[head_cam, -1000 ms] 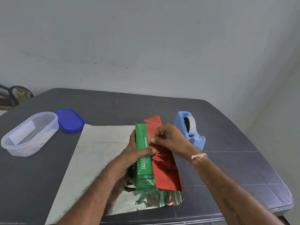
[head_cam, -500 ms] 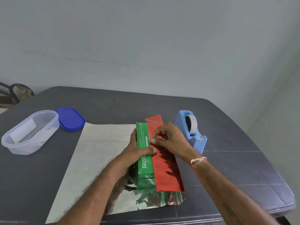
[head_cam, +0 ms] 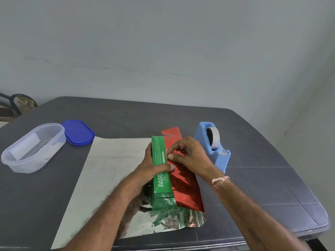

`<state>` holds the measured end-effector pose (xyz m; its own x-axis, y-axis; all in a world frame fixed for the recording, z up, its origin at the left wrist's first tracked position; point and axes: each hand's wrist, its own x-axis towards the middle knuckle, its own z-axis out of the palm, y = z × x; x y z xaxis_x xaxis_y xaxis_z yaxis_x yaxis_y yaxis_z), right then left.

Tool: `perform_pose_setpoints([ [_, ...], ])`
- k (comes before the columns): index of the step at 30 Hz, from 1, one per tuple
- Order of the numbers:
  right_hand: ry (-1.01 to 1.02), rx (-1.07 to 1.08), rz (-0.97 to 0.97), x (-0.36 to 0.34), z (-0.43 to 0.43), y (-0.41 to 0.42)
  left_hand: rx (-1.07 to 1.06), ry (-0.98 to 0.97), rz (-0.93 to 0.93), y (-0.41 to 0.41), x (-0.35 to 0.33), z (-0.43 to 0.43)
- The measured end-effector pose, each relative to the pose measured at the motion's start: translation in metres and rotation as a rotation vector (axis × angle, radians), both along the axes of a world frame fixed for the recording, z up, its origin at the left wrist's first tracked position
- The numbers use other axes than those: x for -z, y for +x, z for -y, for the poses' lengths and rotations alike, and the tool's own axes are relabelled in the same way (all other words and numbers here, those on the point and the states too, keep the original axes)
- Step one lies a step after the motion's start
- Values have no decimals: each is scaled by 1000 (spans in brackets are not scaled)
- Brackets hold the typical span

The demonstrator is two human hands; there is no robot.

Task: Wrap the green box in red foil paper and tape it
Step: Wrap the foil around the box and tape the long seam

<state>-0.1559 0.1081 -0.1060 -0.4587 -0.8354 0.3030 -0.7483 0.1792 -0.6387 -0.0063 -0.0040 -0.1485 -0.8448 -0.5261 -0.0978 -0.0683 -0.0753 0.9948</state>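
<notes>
Hands barely shifted: right hand [head_cam: 190, 157] pinches red foil [head_cam: 187, 191], covering what lies beneath; left hand [head_cam: 151, 172] grips green box [head_cam: 159, 151].

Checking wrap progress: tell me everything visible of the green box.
The box is long, green and cardboard-looking, with white print starting "PASE". It lies flat on the foil, its length running away from the camera. A red foil flap covers its right part; the left strip and near end are bare. The left hand grips its left side, thumb on top; the right hand pinches at the flap's edge on top.
</notes>
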Motion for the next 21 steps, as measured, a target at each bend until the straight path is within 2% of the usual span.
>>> perform_pose_setpoints([
  [13,0,13,207,-14,-3,7,-9,3,1,-2,3,2],
  [21,12,75,155,-13,9,5,-19,1,30,-3,5,4],
])
